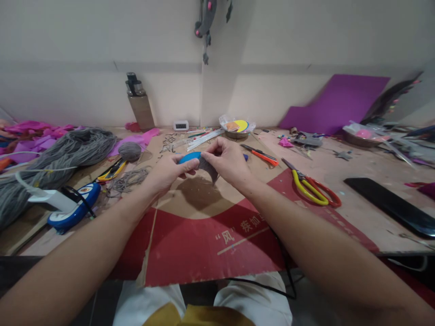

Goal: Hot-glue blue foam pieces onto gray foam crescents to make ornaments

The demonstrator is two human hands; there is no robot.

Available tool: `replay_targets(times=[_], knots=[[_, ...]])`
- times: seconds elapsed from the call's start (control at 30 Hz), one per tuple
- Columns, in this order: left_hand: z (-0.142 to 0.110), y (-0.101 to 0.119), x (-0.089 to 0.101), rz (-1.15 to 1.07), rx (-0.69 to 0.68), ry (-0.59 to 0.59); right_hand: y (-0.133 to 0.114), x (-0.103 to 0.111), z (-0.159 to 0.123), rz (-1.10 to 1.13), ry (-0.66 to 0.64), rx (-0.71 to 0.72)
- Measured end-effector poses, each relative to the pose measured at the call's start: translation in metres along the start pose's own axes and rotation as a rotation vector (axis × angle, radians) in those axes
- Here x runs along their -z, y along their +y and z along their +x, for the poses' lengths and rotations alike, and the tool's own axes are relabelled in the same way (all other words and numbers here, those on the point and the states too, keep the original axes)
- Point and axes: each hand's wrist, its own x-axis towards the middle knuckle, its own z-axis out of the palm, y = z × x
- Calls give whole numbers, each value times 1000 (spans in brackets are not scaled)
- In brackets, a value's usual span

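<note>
Above the middle of the cardboard, my left hand [174, 171] pinches a rounded blue piece [189, 157], which looks like felt. My right hand [226, 162] is closed on a dark grey felt piece [208, 170] that curves down to a point below the fingers. The blue and grey pieces meet between my two hands; whether they are joined cannot be made out. My fingertips hide part of both. Underneath lies a red and tan cardboard sheet [197, 244] with printed characters, shaded by my hands.
On the right lie scissors [311, 188] with yellow and red handles, an orange cutter [264, 157] and a black phone [390, 206]. Grey yarn [81, 149], a yarn ball [130, 151] and a blue power strip [74, 208] are at left. A small dish [238, 135] stands behind.
</note>
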Motion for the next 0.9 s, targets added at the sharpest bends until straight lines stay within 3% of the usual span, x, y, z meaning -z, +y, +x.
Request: replay_targets(times=[0.5, 0.73, 0.9], knots=[[-1, -1, 1, -24, 46, 19, -2, -6, -7, -19, -31, 61], [-4, 5, 1, -185, 67, -170, -3, -4, -8, -112, 53, 122], [-3, 2, -1, -107, 86, -65, -2, -4, -8, -59, -21, 86]])
